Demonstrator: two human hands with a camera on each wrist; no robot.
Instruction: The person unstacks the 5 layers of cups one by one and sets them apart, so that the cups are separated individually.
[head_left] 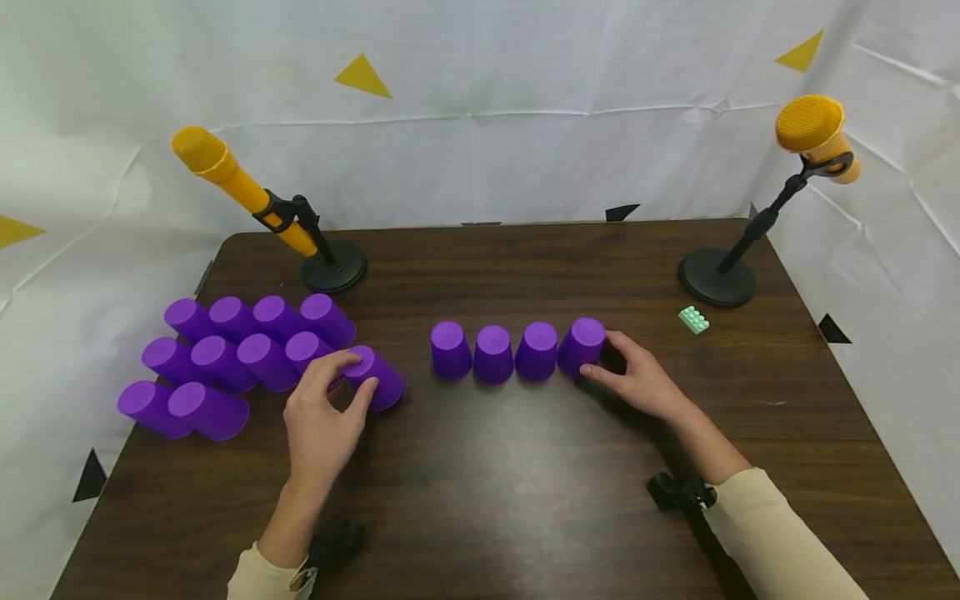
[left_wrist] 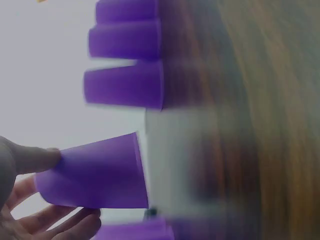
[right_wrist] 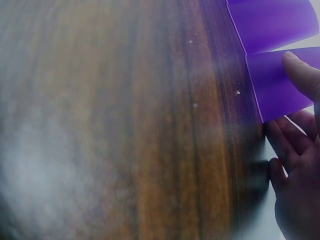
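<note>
Between thumb and fingers, my left hand holds a purple cup, base up. In the left wrist view that cup is tilted, its rim apparently off the table. Several more purple cups stand base up in rows at the left, just beyond the hand. Across the middle runs a row of several upside-down purple cups. At its right end my right hand grips the last cup, thumb on the near side; the right wrist view shows this cup beside its neighbor.
A yellow microphone on a black stand is at the back left. Another yellow microphone leans on a stand at the back right. A mint-green toy brick lies in front of it. White sheeting surrounds the brown table.
</note>
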